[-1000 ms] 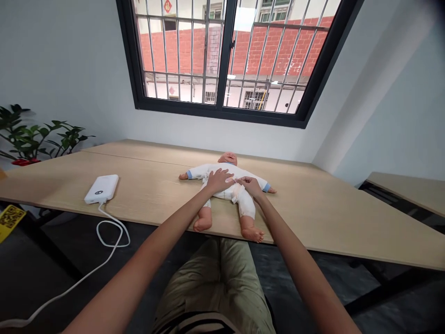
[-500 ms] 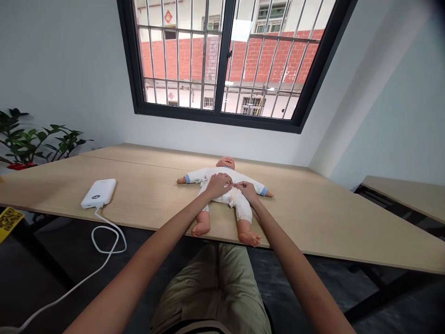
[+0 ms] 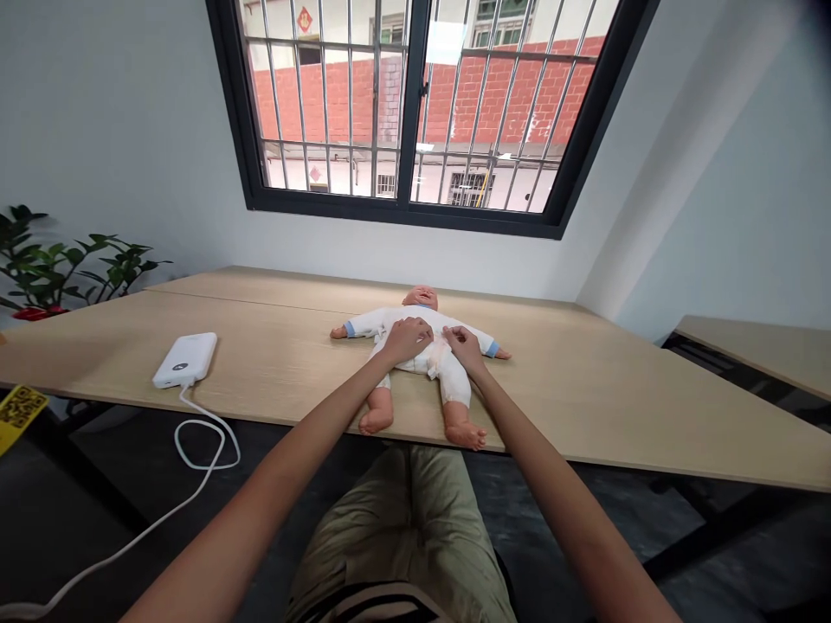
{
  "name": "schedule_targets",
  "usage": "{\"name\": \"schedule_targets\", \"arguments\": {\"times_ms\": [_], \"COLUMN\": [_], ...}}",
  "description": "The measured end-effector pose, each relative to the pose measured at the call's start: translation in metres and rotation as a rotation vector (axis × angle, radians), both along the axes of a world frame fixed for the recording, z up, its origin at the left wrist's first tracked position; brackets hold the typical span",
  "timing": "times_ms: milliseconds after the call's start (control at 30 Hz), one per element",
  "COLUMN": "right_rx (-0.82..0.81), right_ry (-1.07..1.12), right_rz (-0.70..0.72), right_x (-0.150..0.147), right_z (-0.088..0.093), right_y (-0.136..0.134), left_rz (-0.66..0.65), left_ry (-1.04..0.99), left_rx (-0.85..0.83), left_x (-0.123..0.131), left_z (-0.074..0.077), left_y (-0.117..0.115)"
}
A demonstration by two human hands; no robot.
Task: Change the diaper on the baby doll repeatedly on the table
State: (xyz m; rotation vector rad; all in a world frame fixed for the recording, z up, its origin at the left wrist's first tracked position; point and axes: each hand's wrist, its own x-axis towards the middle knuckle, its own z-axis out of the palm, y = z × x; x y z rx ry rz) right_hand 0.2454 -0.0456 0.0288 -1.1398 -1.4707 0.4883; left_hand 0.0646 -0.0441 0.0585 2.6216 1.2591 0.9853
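A baby doll (image 3: 454, 381) lies on its back on the table, head toward the window and bare feet at the near edge. It wears a white outfit with blue cuffs, and white padded cloth, possibly a diaper, covers its hips. My left hand (image 3: 408, 339) rests over the doll's belly, fingers laid across the cloth and pointing right. At the right side of the waist, my right hand (image 3: 463, 346) has its thumb and fingertips pinched together against the white cloth. What lies between those fingertips is too small to make out.
A white power bank (image 3: 187, 359) with a cable (image 3: 224, 433) hanging off the edge sits left on the wooden table (image 3: 603, 398). A potted plant (image 3: 58, 268) stands far left. Behind is a barred window (image 3: 406, 208); another table (image 3: 766, 346) stands at right.
My right hand has shifted slightly up and away from my left hand, widening the gap between them. My left hand stays on the belly. The view has tilted slightly.
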Motion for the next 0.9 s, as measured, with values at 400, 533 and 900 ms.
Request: {"name": "schedule_targets", "arguments": {"times_ms": [400,533,900], "right_rx": [0.125,0.090,0.052], "right_ry": [-0.211,-0.165,-0.101], "right_rz": [0.066,0.040,0.070], "right_x": [0.003,0.004,0.003], "right_z": [0.002,-0.001,-0.004], "right_y": [-0.007,-0.004,-0.004], "left_rz": [0.004,0.149,0.224], "left_ry": [-0.355,-0.496,-0.274], "left_rx": [-0.155,-0.191,-0.351], "left_x": [-0.021,-0.067,-0.110], "left_z": [0.000,0.004,-0.018], "left_y": [0.026,0.038,0.044]}}
